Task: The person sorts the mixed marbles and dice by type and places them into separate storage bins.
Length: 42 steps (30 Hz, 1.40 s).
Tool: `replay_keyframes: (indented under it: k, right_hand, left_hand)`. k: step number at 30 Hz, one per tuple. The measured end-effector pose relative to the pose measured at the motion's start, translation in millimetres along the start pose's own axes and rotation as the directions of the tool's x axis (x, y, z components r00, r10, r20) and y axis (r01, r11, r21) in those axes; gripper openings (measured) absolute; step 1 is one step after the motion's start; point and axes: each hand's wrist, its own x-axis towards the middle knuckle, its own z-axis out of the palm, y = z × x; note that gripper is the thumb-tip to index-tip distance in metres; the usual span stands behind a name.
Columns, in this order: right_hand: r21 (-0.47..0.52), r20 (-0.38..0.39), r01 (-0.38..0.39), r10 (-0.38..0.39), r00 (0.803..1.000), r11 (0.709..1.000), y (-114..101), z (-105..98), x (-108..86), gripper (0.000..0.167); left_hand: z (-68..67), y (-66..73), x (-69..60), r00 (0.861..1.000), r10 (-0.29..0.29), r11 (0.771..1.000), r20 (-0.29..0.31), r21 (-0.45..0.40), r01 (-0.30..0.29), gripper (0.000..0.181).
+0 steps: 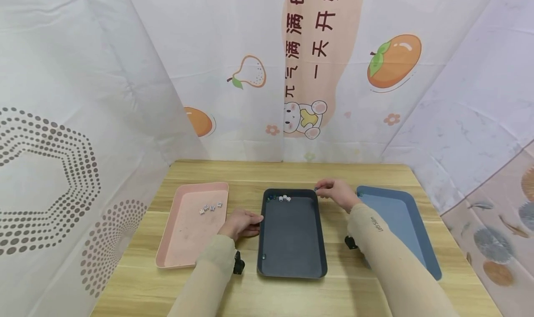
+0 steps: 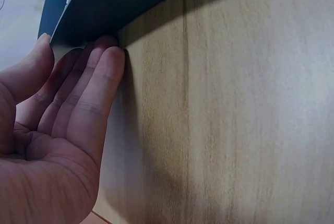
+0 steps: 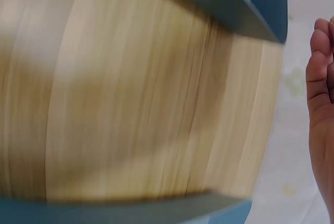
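Note:
At the left side of the dark grey tray (image 1: 292,243), my left hand (image 1: 242,223) grips the wall, thumb at the rim and fingers against the outside, as the left wrist view shows. My right hand (image 1: 335,193) is above the tray's far right corner. Between its thumb and fingertips it pinches a small blue-green glassy piece (image 1: 315,189), too small to tell its kind. Inside the dark tray, several white dice (image 1: 285,198) lie by the far wall, beside some blue-green pieces (image 1: 271,197). Another such piece (image 1: 263,256) lies near the front left corner.
On the left is a pink tray (image 1: 187,243) with several white dice (image 1: 212,208). A blue tray (image 1: 396,219) stands on the right, partly behind my right forearm, with a small greenish piece (image 1: 360,194) in its far left corner. A printed curtain (image 1: 250,122) hangs behind the wooden table.

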Motion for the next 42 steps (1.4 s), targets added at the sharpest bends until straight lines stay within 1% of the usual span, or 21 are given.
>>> replay_keyframes:
  k: [6, 13, 20, 24, 29, 31, 39, 42]
  right_hand:
    - [-0.051, -0.073, -0.037, 0.033, 0.997, 0.998, 11.9, -27.1, -15.1, 0.037]
    - [-0.060, -0.132, -0.068, 0.060, 0.989, 0.996, 30.5, -49.8, -29.1, 0.040]
    - [-0.031, -0.181, -0.056, 0.050, 0.982, 0.998, 40.6, -62.5, -40.6, 0.040]
    - [-0.041, -0.201, -0.076, 0.066, 0.977, 0.996, 46.9, -69.2, -45.5, 0.040]
    - [-0.067, -0.213, -0.098, 0.082, 0.974, 0.993, 59.5, -78.6, -54.0, 0.039]
    - [-0.096, -0.217, -0.105, 0.083, 0.973, 0.990, 64.6, -82.6, -57.7, 0.040]
    - [-0.154, -0.243, -0.158, 0.118, 0.963, 0.975, 82.3, -94.2, -69.8, 0.039]
    - [-0.174, -0.256, -0.165, 0.117, 0.960, 0.971, 89.6, -97.2, -74.2, 0.039]
  left_hand:
    - [-0.4, 1.5, -1.4, 1.000, 0.008, 1.000, 0.003, 0.014, -0.009, 0.026]
    - [-0.2, 0.3, 0.0, 1.000, 0.011, 1.000, -0.007, 0.017, -0.011, 0.024]
    - [-1.1, 0.1, 0.3, 1.000, 0.009, 1.000, -0.011, 0.020, -0.009, 0.023]
    - [-1.0, -0.1, -0.8, 1.000, 0.016, 1.000, -0.005, 0.021, -0.015, 0.024]
    - [0.5, 0.8, -2.6, 1.000, 0.019, 1.000, -0.001, 0.011, -0.019, 0.025]
    - [0.8, 0.8, -2.9, 1.000, 0.019, 1.000, -0.003, 0.010, -0.019, 0.026]
    - [0.3, -3.0, 1.1, 1.000, 0.027, 1.000, 0.004, -0.008, -0.027, 0.025]
    - [0.0, -3.3, 1.6, 1.000, 0.030, 1.000, 0.005, -0.006, -0.030, 0.025]
